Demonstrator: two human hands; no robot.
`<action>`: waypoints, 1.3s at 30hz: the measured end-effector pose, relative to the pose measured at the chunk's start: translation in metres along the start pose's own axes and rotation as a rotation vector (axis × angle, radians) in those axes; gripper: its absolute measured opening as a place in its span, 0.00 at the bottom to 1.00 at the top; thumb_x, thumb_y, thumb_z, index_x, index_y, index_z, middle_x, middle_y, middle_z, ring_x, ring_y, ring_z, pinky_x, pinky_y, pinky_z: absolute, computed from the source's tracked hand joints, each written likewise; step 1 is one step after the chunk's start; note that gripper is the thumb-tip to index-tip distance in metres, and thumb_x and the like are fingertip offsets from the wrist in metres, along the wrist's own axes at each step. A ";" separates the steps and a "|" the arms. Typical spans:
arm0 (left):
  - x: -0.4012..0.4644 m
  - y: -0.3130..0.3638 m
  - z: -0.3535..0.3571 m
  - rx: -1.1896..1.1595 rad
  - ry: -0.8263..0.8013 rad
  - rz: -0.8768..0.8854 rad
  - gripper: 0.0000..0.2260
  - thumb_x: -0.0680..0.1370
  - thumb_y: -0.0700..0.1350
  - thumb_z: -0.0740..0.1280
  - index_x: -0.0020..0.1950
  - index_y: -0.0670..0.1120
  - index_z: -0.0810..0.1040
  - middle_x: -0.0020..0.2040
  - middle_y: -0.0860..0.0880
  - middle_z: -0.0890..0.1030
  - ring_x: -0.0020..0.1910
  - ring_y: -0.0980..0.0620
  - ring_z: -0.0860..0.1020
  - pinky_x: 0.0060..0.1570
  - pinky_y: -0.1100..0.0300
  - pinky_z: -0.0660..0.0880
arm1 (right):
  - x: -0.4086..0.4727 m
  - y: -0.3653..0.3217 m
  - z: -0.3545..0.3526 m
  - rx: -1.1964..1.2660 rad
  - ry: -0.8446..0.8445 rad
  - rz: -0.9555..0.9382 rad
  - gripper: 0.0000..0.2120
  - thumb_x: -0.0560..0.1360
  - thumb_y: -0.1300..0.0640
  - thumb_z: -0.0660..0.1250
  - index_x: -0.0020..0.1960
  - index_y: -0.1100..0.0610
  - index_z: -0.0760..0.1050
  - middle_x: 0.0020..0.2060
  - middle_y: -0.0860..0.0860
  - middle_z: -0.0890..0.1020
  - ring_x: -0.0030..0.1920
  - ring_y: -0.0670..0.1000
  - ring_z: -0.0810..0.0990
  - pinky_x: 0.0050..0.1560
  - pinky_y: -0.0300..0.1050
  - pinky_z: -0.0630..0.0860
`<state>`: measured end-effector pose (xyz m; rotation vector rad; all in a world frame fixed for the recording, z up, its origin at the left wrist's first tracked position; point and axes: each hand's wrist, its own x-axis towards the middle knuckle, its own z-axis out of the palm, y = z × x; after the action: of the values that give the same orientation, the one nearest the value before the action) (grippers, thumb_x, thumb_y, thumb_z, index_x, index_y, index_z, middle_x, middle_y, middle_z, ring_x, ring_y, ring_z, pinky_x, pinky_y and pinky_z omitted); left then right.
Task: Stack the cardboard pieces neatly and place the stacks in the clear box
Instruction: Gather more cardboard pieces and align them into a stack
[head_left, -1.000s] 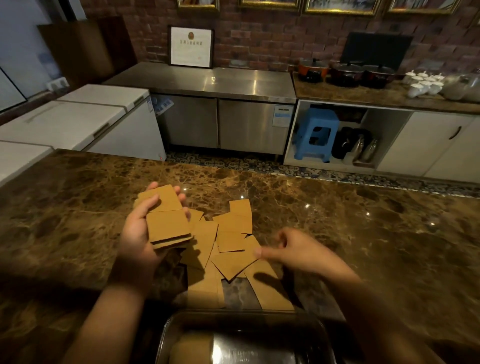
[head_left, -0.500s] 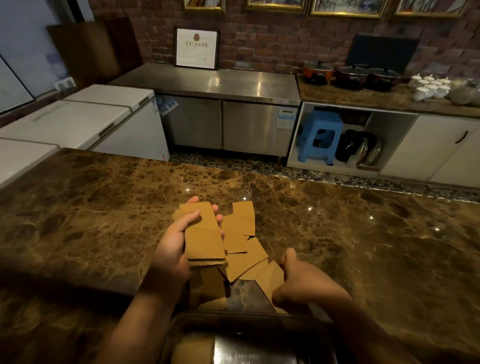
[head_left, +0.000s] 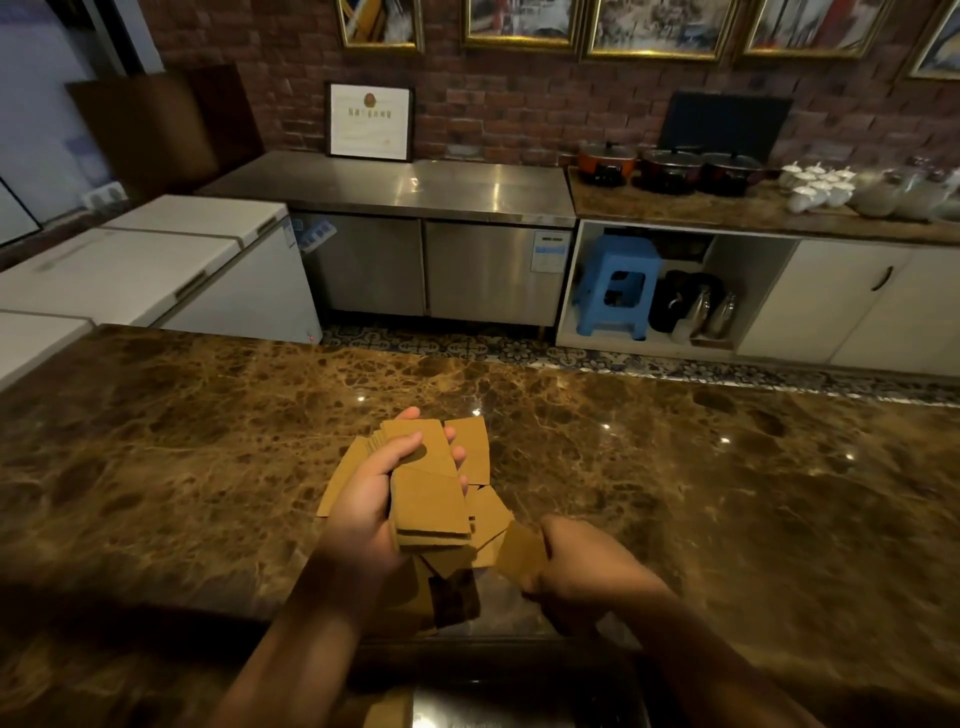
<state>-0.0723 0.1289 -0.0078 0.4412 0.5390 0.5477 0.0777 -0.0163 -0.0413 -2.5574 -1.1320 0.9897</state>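
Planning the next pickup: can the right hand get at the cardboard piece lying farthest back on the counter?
Probably not directly. The right hand already pinches one piece, and the left hand with its stack hangs just in front of the far piece, so it would have to reach around them.

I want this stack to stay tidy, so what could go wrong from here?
The stack in the left hand is already uneven at its top, so adding the piece pinched by the right hand could skew it further. Dim light may also hide loose pieces on the brown counter.
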 end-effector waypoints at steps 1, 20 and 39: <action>-0.001 0.001 0.000 -0.003 -0.004 0.002 0.14 0.82 0.43 0.61 0.66 0.53 0.76 0.52 0.40 0.86 0.42 0.43 0.86 0.38 0.47 0.82 | -0.001 0.001 -0.006 0.106 0.006 -0.044 0.16 0.71 0.49 0.75 0.55 0.44 0.74 0.51 0.45 0.81 0.49 0.46 0.80 0.46 0.43 0.77; -0.019 0.001 0.038 0.169 -0.179 0.006 0.14 0.73 0.51 0.68 0.57 0.56 0.84 0.54 0.42 0.86 0.50 0.39 0.85 0.37 0.45 0.82 | -0.051 -0.035 -0.031 0.574 0.568 -0.867 0.13 0.67 0.50 0.79 0.46 0.33 0.84 0.80 0.40 0.51 0.79 0.41 0.40 0.69 0.26 0.45; 0.003 -0.025 0.059 0.227 -0.244 0.146 0.23 0.67 0.37 0.66 0.61 0.52 0.80 0.56 0.40 0.85 0.47 0.43 0.85 0.43 0.48 0.82 | -0.063 -0.015 -0.057 1.100 0.016 -0.592 0.33 0.63 0.61 0.66 0.64 0.36 0.77 0.77 0.43 0.62 0.71 0.40 0.70 0.61 0.41 0.77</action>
<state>-0.0266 0.0970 0.0233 0.7570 0.3365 0.5653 0.0745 -0.0446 0.0399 -1.2686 -0.8654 1.0040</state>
